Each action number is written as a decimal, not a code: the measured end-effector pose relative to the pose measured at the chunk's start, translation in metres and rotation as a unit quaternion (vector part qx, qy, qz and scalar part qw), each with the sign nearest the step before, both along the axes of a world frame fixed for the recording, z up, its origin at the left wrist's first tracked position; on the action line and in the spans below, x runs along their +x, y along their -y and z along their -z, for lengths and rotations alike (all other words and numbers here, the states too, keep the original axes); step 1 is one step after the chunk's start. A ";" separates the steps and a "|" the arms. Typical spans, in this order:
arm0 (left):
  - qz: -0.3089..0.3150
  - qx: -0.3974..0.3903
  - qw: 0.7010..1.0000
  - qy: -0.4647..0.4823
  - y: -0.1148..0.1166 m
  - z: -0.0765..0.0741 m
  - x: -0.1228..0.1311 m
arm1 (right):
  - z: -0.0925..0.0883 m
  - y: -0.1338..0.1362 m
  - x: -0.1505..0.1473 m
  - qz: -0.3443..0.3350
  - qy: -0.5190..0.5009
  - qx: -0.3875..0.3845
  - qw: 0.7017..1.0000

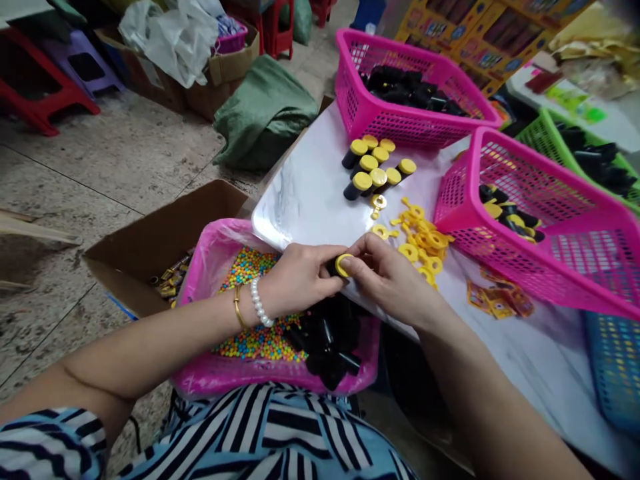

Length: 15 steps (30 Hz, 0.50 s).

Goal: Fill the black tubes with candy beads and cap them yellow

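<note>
My left hand (300,281) is closed around a small black tube (331,268) above the table's near corner. A yellow cap (343,265) sits at the tube's end, with the thumb and fingers of my right hand (387,275) pinching it. Just beyond my right hand lies a loose pile of yellow ring-shaped pieces with tabs (423,237). Several black tubes with yellow caps (369,163) stand grouped farther back. Below my hands, a pink basin (200,377) lined with clear plastic holds small colored candy balls (245,270) and black tubes (327,340).
Pink baskets (400,127) (565,260) with black pieces stand along the table (300,180). Orange printed packets (500,297) lie by the nearer one. A green basket (550,130) and blue basket (617,360) are at right. An open cardboard box (145,233) sits left on the floor.
</note>
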State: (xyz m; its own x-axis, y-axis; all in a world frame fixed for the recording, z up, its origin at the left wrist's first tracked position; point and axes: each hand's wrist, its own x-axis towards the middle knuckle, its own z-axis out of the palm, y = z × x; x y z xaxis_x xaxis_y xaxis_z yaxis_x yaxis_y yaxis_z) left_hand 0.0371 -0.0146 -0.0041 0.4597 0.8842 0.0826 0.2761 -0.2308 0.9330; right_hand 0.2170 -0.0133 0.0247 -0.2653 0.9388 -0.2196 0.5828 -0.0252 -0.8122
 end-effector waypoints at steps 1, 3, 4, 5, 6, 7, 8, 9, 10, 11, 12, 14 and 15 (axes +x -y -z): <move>-0.008 0.001 1.000 0.003 0.000 0.002 0.001 | 0.001 0.000 0.000 -0.007 0.000 0.011 1.000; -0.017 -0.027 0.999 0.023 0.000 0.006 0.004 | 0.002 -0.001 0.002 -0.021 -0.026 0.008 0.999; -0.020 -0.051 0.998 0.038 0.000 0.009 0.005 | 0.002 -0.001 0.002 -0.025 -0.043 0.002 0.999; -0.020 -0.073 0.996 0.053 0.000 0.011 0.006 | 0.002 0.000 0.001 -0.032 -0.051 0.001 0.998; -0.019 -0.088 0.994 0.067 0.000 0.013 0.006 | 0.000 0.001 -0.001 -0.041 -0.042 0.012 0.998; -0.016 -0.094 0.992 0.079 0.001 0.014 0.006 | -0.002 0.004 -0.003 -0.054 -0.017 0.037 0.998; -0.013 -0.090 0.992 0.087 0.002 0.015 0.005 | -0.005 0.006 -0.004 -0.069 0.020 0.072 0.995; -0.013 -0.075 0.993 0.090 0.005 0.015 0.002 | -0.009 0.008 -0.003 -0.078 0.058 0.116 0.989; -0.016 -0.055 0.995 0.086 0.009 0.014 -0.001 | -0.015 0.009 0.002 -0.071 0.093 0.165 0.979; -0.020 -0.031 0.997 0.074 0.014 0.013 -0.006 | -0.021 0.008 0.011 -0.045 0.126 0.222 0.966; -0.021 -0.003 0.998 0.053 0.019 0.012 -0.012 | -0.027 0.004 0.025 0.002 0.163 0.286 0.944; -0.005 0.055 0.998 -0.007 0.028 0.011 -0.026 | -0.040 -0.009 0.070 0.134 0.266 0.422 0.856; 0.015 0.082 0.996 -0.038 0.032 0.012 -0.034 | -0.045 -0.017 0.098 0.197 0.332 0.474 0.792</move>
State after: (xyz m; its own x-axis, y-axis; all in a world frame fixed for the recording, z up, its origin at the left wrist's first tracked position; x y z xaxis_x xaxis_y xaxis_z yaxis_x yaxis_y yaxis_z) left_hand 0.0033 -0.0470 -0.0163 0.4968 0.8471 0.1886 0.3347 -0.3875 0.8589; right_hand 0.3148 0.0038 0.0695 -0.0330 0.7463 0.6648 0.9875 0.1268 -0.0933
